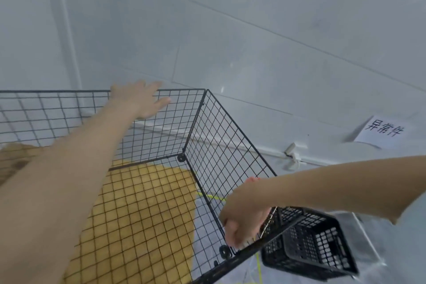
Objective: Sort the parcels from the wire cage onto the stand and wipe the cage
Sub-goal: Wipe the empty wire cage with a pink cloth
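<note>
Pale grey-white panels [253, 30] with thin seams fill the background. Against them stands the black wire cage [221, 145], open at the top, taking up the lower left of the view. Under its mesh floor lies a yellow sheet [147, 214].

The left hand [140, 99] reaches across the cage to its far panel and rests on the top wire, fingers straight and slightly apart, with the thumb [164, 100] lying against the mesh below the rim.

The right hand [244, 217] is at the cage's right panel, close to the near corner, with its fingers curled tight into a fist against the wires. Whether they clamp a wire or something else cannot be told. A small pink bit [252, 179] shows behind the wrist, too blurred to identify.

Just outside the cage's right panel sits a black slotted plastic basket [311, 244], tilted. Beyond the cage to the right, a white paper [383, 130] with dark handwritten characters is on the panels, with a white clip [291, 154] between it and the cage.
</note>
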`<state>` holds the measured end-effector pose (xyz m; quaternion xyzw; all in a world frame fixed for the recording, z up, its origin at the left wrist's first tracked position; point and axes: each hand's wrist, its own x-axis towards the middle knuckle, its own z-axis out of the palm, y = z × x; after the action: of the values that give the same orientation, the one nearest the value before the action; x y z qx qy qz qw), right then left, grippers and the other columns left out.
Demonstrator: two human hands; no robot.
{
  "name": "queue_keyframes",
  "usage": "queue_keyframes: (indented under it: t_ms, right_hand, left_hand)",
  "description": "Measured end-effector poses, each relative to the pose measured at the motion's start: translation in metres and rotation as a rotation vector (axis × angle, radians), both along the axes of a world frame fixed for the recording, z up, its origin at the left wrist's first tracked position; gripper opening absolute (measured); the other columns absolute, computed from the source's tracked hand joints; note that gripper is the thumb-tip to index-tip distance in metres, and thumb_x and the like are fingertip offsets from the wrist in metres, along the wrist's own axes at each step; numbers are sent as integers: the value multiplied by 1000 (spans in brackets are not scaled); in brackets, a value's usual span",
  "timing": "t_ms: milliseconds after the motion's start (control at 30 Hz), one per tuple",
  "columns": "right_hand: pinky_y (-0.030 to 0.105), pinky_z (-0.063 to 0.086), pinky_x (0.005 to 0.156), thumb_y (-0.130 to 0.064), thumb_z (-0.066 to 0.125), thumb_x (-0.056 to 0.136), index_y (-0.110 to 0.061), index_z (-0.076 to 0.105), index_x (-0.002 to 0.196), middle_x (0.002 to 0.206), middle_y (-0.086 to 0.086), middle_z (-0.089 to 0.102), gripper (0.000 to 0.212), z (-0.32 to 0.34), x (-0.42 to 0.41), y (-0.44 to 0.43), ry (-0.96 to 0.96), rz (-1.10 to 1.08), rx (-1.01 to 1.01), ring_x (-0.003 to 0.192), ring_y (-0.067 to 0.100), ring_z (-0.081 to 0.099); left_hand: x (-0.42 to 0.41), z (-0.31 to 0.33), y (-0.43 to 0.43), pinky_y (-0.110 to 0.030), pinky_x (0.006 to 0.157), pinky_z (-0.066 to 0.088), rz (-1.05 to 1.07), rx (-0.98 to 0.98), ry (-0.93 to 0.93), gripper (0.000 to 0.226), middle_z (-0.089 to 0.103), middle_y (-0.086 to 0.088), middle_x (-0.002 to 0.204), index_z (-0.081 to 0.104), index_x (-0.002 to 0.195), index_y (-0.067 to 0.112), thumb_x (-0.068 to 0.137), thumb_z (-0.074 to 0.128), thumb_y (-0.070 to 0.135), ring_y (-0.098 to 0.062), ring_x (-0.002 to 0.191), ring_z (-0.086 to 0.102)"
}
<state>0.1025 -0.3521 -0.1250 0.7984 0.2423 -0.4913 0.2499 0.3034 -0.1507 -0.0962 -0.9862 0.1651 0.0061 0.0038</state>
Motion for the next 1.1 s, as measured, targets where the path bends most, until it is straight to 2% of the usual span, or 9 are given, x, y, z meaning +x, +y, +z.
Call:
queue_keyframes:
  t_ms: [67,167,300,400,500,633,933,1100]
  right_hand:
    - [34,52,76,-47,56,91,-18,55,118,92,6,69,40,5,15,6,-50,-126,204,78,21,65]
    - [39,51,84,-49,54,92,-21,51,124,96,1,65,43,6,48,18,-284,9,365,87,19,61]
    - [38,49,87,-55,48,93,-23,42,136,118,7,57,54,-5,111,18,-559,183,396,105,24,56]
    - [41,43,101,-54,53,91,-20,40,137,129,8,50,59,-25,151,8,-674,349,313,117,24,48]
    - [40,38,106,-51,56,90,-14,39,138,132,11,48,63,-43,176,-2,-703,519,189,121,27,44]
    - [42,41,103,-52,56,88,-6,43,132,127,14,52,65,-65,196,-1,-665,698,98,118,30,48]
    - [41,51,90,-51,58,87,-4,51,120,108,13,60,58,-89,210,3,-571,864,148,100,29,58]
    - [34,51,77,-57,61,83,-10,57,107,93,6,61,53,-86,213,6,-543,1047,281,86,22,58]
  left_hand:
    - [0,1,0,-47,95,40,2,12,5,73,29,-4,153,8,151,36,87,7,73,-33,131,42]
    - [-2,1,-4,-45,92,42,-8,-6,-10,72,35,-4,149,13,151,34,89,9,72,-31,128,45]
    - [0,3,-2,-44,92,40,-6,-57,-28,68,40,-2,145,21,148,34,91,14,70,-29,126,46]
    - [2,3,-1,-41,90,40,-16,-78,-52,68,43,-2,143,25,146,33,90,17,71,-27,126,47]
    - [5,-1,-1,-39,85,39,-12,-67,-84,69,45,-3,140,26,145,31,90,19,72,-26,123,49]
    - [12,-3,2,-37,78,37,0,-65,-85,68,47,-3,138,26,145,32,90,20,71,-27,121,50]
    - [11,-4,1,-40,86,38,6,-47,-94,69,45,-2,139,24,146,33,90,17,72,-28,121,50]
    - [12,-5,1,-41,87,38,13,-54,-106,70,45,-2,139,25,146,34,89,18,73,-28,121,51]
